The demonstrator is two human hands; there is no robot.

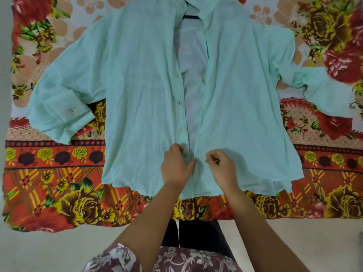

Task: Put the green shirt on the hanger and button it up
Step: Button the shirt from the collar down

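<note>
On the floral bedspread [59,173]: the green shirt [137,75] is laid flat, front up, with the collar at the far side and the hem towards the person.
Hanger [191,16]: a dark bar is seen inside the neck opening; the rest is hidden under the cloth.
Front panels: they are parted down the middle, with the pale inside of the back shown between them, and are drawn close together low down at the hands.
Buttons [181,103]: a row is seen along the edge of the panel on the person's left; those in view are undone.
Left hand [176,165]: the fingers are curled and the button edge is gripped just above the hem.
Right hand [222,165]: the fingers are curled tight and the opposite edge is pinched, just beside the left hand.
Sleeves: both are spread outwards, and the cuff [72,110] on the person's left is folded back onto the bedspread.
</note>
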